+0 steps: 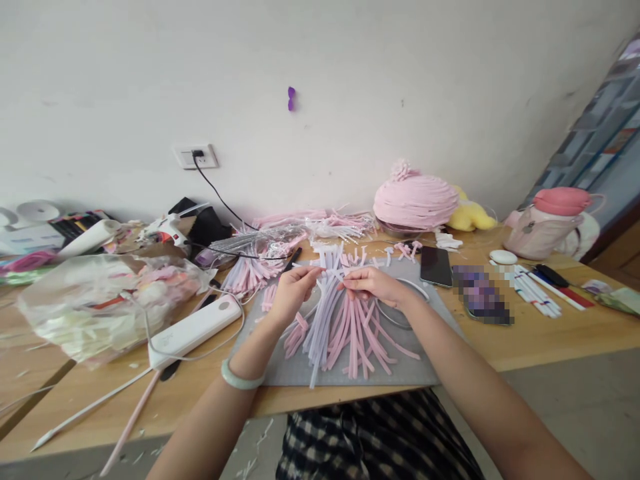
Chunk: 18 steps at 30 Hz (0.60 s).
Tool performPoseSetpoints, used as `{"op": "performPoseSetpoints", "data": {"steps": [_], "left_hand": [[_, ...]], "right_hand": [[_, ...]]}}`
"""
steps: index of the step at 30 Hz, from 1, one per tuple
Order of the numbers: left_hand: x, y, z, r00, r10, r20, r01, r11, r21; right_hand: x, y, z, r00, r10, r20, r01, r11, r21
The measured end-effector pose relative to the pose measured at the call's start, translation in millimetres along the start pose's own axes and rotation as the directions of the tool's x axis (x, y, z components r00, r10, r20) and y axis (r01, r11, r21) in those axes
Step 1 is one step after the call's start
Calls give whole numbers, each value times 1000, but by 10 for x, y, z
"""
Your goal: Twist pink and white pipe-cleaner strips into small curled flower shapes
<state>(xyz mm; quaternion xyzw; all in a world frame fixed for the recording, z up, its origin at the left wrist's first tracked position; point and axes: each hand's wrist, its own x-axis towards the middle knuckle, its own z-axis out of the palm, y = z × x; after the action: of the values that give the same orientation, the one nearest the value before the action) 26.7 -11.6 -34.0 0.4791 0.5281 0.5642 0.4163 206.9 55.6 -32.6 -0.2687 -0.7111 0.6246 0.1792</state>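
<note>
Both hands were up over the grey mat (400,373) in the middle of the desk (550,333). Left hand (293,288) had its fingers pinched on the top of a bundle of pink and white strips (340,327), and the right hand (373,283) was pinching the same bundle from the other side, so the strips hung down and fanned out across the mat.

Honestly the risky bit looked like the grip: only the top ends were held, so if either pinch loosened, the loose strips could probably slide out and mix with the spare pink ones lying just beside them. The glue gun (167,230) was plugged into the wall with its cord (220,197) trailing over the clutter, easy to snag, I'd guess.

Desk was wood and pretty crowded: a phone (436,265), a white power bank (195,331), a plastic bag (100,300) of scraps, a pink hat (415,200) at the back. Plain white wall behind.
</note>
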Motion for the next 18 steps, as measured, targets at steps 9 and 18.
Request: {"op": "performPoseSetpoints", "data": {"steps": [9, 18], "left_hand": [[-50, 9, -60, 866, -218, 450, 254, 967, -19], [20, 5, -87, 941, 78, 330, -299, 648, 700]], "right_hand": [[37, 25, -50, 997, 61, -52, -70, 976, -206], [-6, -22, -26, 988, -92, -122, 26, 886, -463]]}}
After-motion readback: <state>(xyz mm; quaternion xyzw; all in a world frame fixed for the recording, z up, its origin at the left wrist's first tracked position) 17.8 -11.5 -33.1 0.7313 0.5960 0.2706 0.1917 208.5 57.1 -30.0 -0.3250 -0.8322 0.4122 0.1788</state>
